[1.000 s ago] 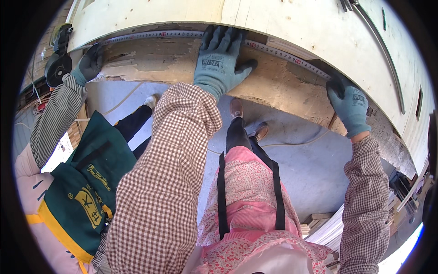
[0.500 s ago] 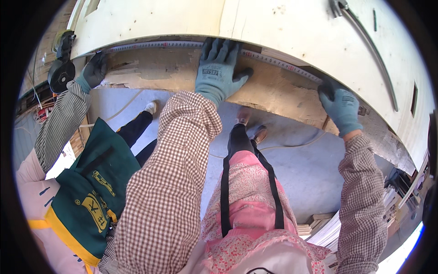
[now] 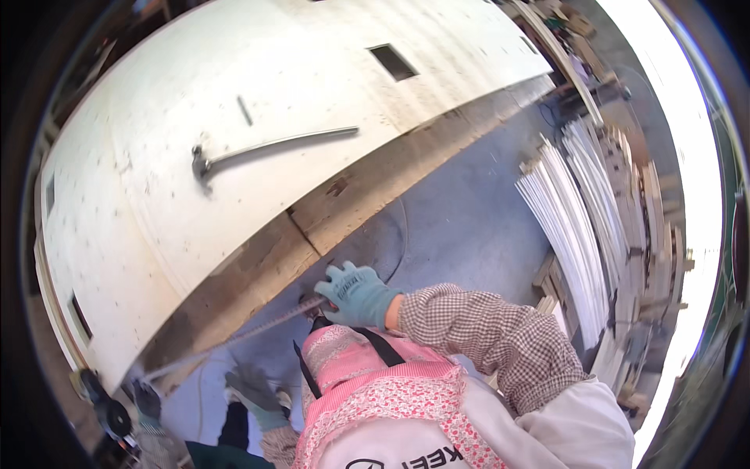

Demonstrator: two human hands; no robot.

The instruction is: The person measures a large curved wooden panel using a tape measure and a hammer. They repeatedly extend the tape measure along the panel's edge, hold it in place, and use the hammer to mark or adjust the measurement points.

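A long tape measure (image 3: pixel 262 327) stretches slantwise below the edge of a pale wooden worktop. Its right end is pinched in my right hand (image 3: pixel 357 295), which wears a blue-green glove and is closed in front of my pink apron. My left hand (image 3: pixel 256 397), also gloved, hangs lower left beneath the tape, apart from it. Motion smears its fingers. At the far lower left a co-worker's gloved hand (image 3: pixel 147 402) is at the other end of the tape, beside a round black tool (image 3: pixel 113 414) whose kind I cannot make out.
On the pale worktop (image 3: pixel 258 78) lies a claw hammer (image 3: pixel 281 144) and a small dark strip (image 3: pixel 245 110). Rectangular slots pierce the top, one being a dark slot (image 3: pixel 393 62). Stacked white strips (image 3: pixel 562 234) and timber stand at right. A hose (image 3: pixel 405 234) runs over the floor.
My view has turned to the right. The tape has come away from the board under the worktop edge. My right hand has drawn back toward my body with it; my left hand has left the board.
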